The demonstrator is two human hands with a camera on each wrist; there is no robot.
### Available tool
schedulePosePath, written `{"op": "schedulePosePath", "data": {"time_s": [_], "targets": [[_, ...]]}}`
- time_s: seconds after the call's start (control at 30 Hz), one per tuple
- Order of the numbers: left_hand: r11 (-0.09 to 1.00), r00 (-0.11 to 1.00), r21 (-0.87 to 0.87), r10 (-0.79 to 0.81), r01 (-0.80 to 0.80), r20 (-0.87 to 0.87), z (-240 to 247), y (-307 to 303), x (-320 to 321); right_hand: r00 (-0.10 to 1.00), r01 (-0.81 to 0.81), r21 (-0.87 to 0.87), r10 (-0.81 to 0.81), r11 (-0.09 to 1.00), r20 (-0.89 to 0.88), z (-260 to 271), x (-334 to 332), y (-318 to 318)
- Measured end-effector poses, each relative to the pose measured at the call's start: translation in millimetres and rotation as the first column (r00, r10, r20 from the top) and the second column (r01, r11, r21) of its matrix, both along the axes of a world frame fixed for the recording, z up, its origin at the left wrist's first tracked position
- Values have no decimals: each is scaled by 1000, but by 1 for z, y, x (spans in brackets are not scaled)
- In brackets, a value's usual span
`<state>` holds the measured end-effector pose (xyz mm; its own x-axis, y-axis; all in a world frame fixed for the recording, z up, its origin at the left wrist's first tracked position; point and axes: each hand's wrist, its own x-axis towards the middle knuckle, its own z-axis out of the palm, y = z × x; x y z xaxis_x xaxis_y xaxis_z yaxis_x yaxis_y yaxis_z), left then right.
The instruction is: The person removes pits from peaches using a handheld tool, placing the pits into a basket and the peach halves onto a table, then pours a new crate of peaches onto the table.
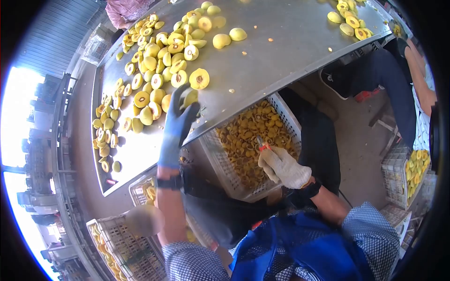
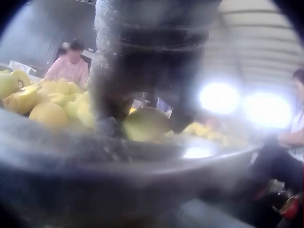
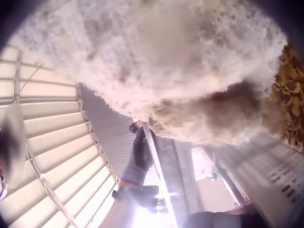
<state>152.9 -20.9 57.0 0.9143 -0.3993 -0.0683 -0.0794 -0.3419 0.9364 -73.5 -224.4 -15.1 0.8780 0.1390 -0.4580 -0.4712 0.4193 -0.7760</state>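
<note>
My left hand (image 1: 174, 131), in a blue-grey glove, is at the near edge of the metal table (image 1: 276, 65). Its fingers and thumb hold a yellow-green peach half (image 1: 190, 99); the left wrist view shows this peach (image 2: 146, 124) between dark glove fingers. Many halved peaches (image 1: 159, 61), several with brown pits showing, lie heaped just beyond that hand. Lower and to the right, my right hand (image 1: 285, 169), in a white knitted glove, grips a small red-handled tool (image 1: 264, 147) with a metal tip pointing away from me. The glove hides most of the tool.
Below the table edge, a white plastic crate (image 1: 291, 116) holds many brownish-yellow peach pieces. More crates stand at lower left (image 1: 124, 234) and at right (image 1: 393, 175). One person in pink (image 1: 124, 11) is across the table; another sits at right, near a smaller peach pile (image 1: 351, 21).
</note>
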Motion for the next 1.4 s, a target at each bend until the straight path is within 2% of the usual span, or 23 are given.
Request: {"op": "schedulePosePath", "data": {"time_s": [0.03, 0.07, 0.1, 0.13, 0.2, 0.23, 0.3, 0.33, 0.37, 0.4, 0.43, 0.53, 0.6, 0.67, 0.73, 0.83, 0.9, 1.03, 1.1, 1.13, 1.2, 1.27, 1.4], "targets": [[973, 999, -232, -20, 12, -31, 4, 9, -26, 999, -7, -3, 7, 1000, 33, 9, 2, 0], [969, 995, -243, -20, 43, 96, -4, 16, -42, 998, -13, -8, 14, 1000, 68, 15, 6, 2], [966, 975, -250, -13, 70, 222, -12, 24, -59, 991, -34, -109, 48, 993, 129, 16, 9, 6], [885, 998, -465, 9, 19, 57, -18, 18, -76, 979, -51, -212, 91, 976, 182, 14, 12, 11], [554, 966, -807, -18, -204, -256, -29, 7, -109, 950, -58, -368, 164, 928, 264, 20, 16, 21], [663, 978, -719, 146, -207, -147, -54, 9, -110, 934, -47, -425, 190, 904, 301, 31, 18, 24], [888, 901, -410, 336, -208, 272, -76, 7, -119, 911, -2, -523, 216, 853, 350, 43, 15, 29], [956, 787, -172, 293, -237, 543, -76, 4, -128, 900, 25, -569, 229, 822, 371, 50, 14, 31], [946, 629, 62, 162, -319, 760, -75, 0, -136, 906, 31, -608, 234, 794, 352, 49, 13, 33], [964, 801, -121, 266, -239, 537, -64, -9, -140, 912, 36, -645, 239, 763, 334, 48, 13, 35], [907, 900, -341, 344, -246, 268, -54, -18, -145, 915, 55, -655, 224, 753, 335, 48, 12, 36], [848, 940, -480, 318, -224, 123, -43, -25, -149, 926, 31, -723, 252, 690, 280, 52, 13, 36], [975, 821, -40, 207, -220, 532, -55, -17, -145, 932, 7, -745, 265, 667, 246, 46, 15, 37], [903, 916, -329, 351, -276, 196, -57, -30, -145, 934, 16, -732, 252, 682, 255, 34, 16, 38], [651, 903, -627, 324, -428, -280, -61, -38, -142, 928, 60, -681, 210, 730, 307, 24, 16, 43], [767, 892, -465, 429, -442, -141, -65, -41, -140, 924, 44, -701, 237, 712, 299, 36, 12, 41], [773, 909, -481, 376, -413, -176, -58, -44, -142, 878, 135, -694, 239, 707, 414, 22, 9, 42], [893, 967, -374, 247, -249, -56, -60, -36, -136, 710, 317, -649, 281, 692, 646, 1, 3, 49], [921, 995, -382, 55, -82, -82, -61, -28, -130, 931, -45, -362, 171, 931, 323, 9, 1, 46], [921, 995, -389, -42, 2, -95, -62, -23, -127, 953, -146, -181, 187, 973, 239, 14, -1, 44], [879, 975, -472, -159, 68, -156, -63, -17, -123, 969, -246, 183, 247, 952, 18, 26, -4, 41], [828, 946, -552, -251, 101, -204, -60, -18, -122, 973, -224, 306, 231, 925, 15, 23, -7, 41], [808, 982, -590, -100, -12, -157, -61, -30, -134, 973, -224, 318, 231, 921, 17, 21, -8, 41]]}}
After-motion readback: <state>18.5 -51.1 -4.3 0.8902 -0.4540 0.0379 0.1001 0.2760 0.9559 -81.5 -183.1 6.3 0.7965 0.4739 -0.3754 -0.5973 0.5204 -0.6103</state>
